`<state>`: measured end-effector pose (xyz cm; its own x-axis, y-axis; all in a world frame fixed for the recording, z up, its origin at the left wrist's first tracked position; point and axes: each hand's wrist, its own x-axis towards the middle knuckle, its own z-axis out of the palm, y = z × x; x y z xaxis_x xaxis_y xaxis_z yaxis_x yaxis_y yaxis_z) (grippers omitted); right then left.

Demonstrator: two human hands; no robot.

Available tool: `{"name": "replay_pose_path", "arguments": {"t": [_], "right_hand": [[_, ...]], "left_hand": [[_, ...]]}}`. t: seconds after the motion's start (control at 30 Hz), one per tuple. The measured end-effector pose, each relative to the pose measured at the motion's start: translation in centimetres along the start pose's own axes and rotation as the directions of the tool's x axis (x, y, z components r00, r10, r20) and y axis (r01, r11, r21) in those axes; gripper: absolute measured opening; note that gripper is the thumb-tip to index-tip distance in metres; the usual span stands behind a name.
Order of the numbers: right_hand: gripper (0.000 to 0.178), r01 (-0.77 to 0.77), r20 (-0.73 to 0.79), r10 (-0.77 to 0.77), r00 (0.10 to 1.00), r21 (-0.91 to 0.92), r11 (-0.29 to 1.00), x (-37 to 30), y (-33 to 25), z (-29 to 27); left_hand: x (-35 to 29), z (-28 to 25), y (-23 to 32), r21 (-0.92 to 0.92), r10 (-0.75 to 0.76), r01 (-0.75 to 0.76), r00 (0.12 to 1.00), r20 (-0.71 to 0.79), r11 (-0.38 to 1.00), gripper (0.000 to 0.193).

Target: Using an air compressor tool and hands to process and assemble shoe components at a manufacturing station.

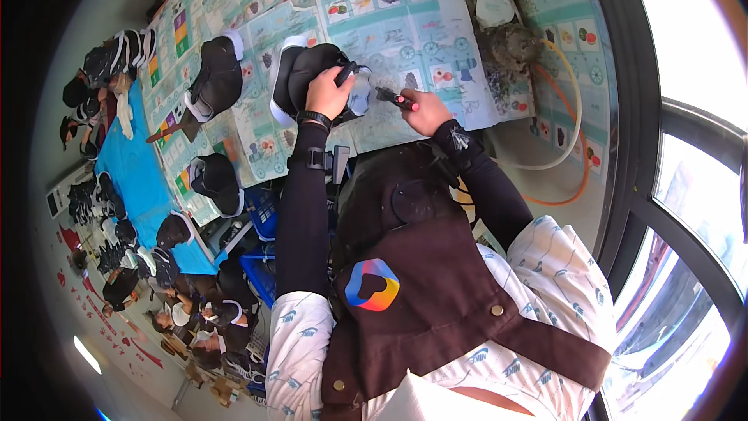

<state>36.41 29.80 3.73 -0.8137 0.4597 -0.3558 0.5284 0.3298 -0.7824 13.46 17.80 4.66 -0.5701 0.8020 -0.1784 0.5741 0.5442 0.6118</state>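
A black shoe with a white sole lies tilted on the patterned table cover. My left hand is closed around its edge, near a pale grey, glossy part at the shoe's right end. Just to the right, my right hand grips a small tool with a dark tip and a red-pink end; its exact kind is unclear. The tip points toward the shoe, with a small gap between them. Black sleeves cover both my forearms.
More black shoes stand on the left. A brush-like tool with a brown handle lies between them. A dusty, dark object, a white mask-like cup and hoses are at right. Blue baskets stand below; people work far left.
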Motion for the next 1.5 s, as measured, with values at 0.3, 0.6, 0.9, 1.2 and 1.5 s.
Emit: {"name": "replay_pose_path", "arguments": {"t": [0.3, 0.6, 0.9, 1.2, 1.5], "right_hand": [[0.03, -0.042, 0.08, 0.035, 0.996, 0.096, 0.995, -0.7, -1.0, 0.2], [0.027, 0.01, 0.071, -0.017, 0.997, 0.1, 0.995, -0.9, -1.2, 1.2], [0.026, 0.008, 0.045, -0.01, 0.999, 0.029, 1.0, -1.2, -1.4, 1.3], [0.027, -0.001, 0.028, -0.001, 1.0, 0.059, 0.998, -1.0, -1.7, 1.6], [0.027, 0.01, 0.066, -0.014, 0.998, 0.07, 0.998, -1.3, -1.8, 2.0]], "left_hand": [[-6.1, -0.6, -1.7, -0.07, -0.109, 0.112, 0.993, 0.053, 0.991, 0.037], [-10.2, -0.7, -2.4, -0.232, -0.184, 0.199, 0.979, 0.085, 0.952, 0.033], [-12.0, -1.5, 0.6, -0.012, 0.145, -0.149, 0.975, -0.167, 0.989, 0.043], [-12.4, -1.3, 0.3, -0.152, 0.054, -0.071, 0.992, -0.113, 0.986, 0.038], [-13.0, -1.0, -0.6, -0.224, -0.005, -0.005, 0.999, -0.046, 0.975, 0.038]]}}
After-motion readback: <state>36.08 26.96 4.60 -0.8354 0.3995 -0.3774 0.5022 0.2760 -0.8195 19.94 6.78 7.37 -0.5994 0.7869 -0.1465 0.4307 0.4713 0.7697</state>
